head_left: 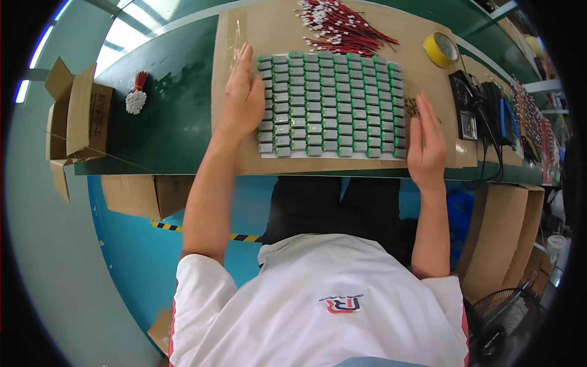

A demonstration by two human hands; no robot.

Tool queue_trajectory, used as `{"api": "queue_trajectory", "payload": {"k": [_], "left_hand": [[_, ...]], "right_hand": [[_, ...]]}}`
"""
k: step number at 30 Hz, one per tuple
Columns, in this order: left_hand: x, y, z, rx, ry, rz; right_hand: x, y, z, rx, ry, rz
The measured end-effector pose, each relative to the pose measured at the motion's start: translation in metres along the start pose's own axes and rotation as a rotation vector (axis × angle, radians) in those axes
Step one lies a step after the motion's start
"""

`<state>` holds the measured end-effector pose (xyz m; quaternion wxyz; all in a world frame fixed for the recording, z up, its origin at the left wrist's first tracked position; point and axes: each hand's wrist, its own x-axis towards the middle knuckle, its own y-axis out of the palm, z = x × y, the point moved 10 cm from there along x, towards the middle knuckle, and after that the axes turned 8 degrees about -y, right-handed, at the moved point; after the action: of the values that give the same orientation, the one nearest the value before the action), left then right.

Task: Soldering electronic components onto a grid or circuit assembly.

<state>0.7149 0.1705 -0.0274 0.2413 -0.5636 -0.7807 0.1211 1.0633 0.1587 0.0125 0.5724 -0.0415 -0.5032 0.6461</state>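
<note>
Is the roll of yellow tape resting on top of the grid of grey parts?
No, the roll of yellow tape lies on the cardboard sheet, apart from the grid of grey parts.

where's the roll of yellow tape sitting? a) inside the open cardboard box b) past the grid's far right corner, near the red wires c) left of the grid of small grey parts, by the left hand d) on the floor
b: the roll of yellow tape lies on the cardboard sheet beyond the far right corner of the grid of small grey parts, right of the red wires.

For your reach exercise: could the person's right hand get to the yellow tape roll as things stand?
Probably yes. The right hand lies flat and empty beside the block of grey parts, and only bare cardboard lies between it and the yellow tape roll.
</note>
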Motion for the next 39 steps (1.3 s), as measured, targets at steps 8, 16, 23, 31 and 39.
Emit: {"api": "queue_trajectory", "payload": {"k": [8,16,23,31,39], "left_hand": [[0.003,0.032,0.002,0.231,-0.036,0.136],[0.004,0.031,0.003,0.208,-0.006,0.125],[0.003,0.03,0.0,0.205,0.003,0.132],[0.004,0.033,0.002,0.263,0.04,0.161],[0.001,0.033,-0.004,0.267,0.07,0.161]], "right_hand": [[0.048,0.042,-0.039,0.043,0.039,0.08],[0.054,0.043,-0.037,0.051,-0.018,0.045],[0.058,0.053,-0.026,-0.013,-0.09,0.134],[0.066,0.058,-0.012,-0.177,-0.224,0.192],[0.077,0.061,-0.004,-0.222,-0.283,0.236]]}}
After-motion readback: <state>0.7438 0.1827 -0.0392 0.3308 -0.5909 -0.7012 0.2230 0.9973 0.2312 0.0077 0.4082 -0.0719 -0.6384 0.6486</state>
